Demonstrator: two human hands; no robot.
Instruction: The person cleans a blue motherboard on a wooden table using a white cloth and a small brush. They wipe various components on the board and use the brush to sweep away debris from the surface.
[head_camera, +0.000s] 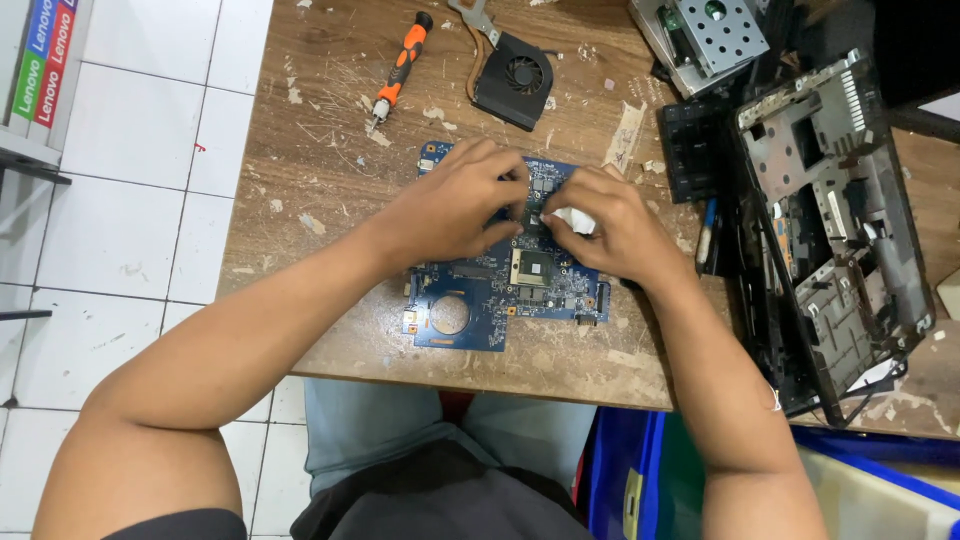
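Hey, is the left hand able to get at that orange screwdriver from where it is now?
Probably yes: the left hand rests on the blue circuit board, and only bare wooden table lies between it and the orange screwdriver.

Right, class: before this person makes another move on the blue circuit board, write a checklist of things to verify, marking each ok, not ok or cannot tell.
1. Blue motherboard lies flat on the wooden table: ok.
2. Left hand rests on the board: ok.
3. Right hand holds the white wipe: ok.
4. Chip under the fingers is clean: cannot tell, hidden.
5. Orange screwdriver lies apart from the hands: ok.
6. Cooling fan is off the board: ok.
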